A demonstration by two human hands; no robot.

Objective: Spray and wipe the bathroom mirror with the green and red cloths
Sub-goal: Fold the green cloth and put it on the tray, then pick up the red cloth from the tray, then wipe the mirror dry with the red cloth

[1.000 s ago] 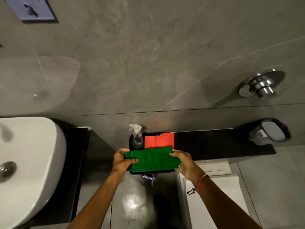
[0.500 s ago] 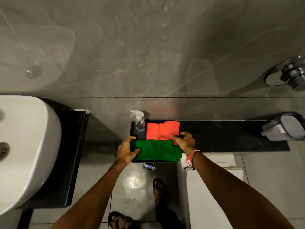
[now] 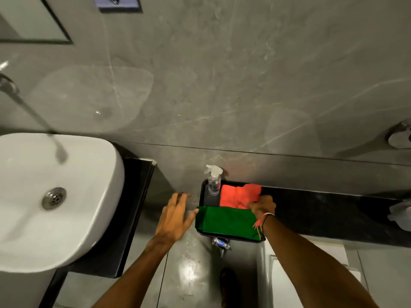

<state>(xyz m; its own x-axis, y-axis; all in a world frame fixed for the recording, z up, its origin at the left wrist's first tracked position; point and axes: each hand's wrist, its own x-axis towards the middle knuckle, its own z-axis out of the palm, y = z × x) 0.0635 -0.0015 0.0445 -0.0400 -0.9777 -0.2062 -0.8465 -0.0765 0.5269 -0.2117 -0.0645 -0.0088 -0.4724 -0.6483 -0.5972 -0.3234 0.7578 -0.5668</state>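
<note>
A black tray (image 3: 202,192) sits on the dark ledge against the wall. In it a clear spray bottle (image 3: 214,184) stands at the back left. The red cloth (image 3: 233,196) lies behind the folded green cloth (image 3: 226,223). My right hand (image 3: 262,206) rests on the red cloth's near right edge, with its fingers pinched on the fabric. My left hand (image 3: 175,216) hovers just left of the tray with fingers spread, and its thumb tip nearly touches the green cloth's corner. The mirror (image 3: 33,18) shows at the top left.
A white basin (image 3: 73,218) on a black counter (image 3: 133,218) fills the left, with a blurred tap (image 3: 9,85) above it. The black ledge (image 3: 333,218) runs right to a white holder (image 3: 400,216). A white toilet tank (image 3: 311,274) sits below my right arm.
My left hand let go of the green cloth and moved left off the tray, fingers opening. My right hand shifted from the green cloth onto the red one. The view tilted up.
</note>
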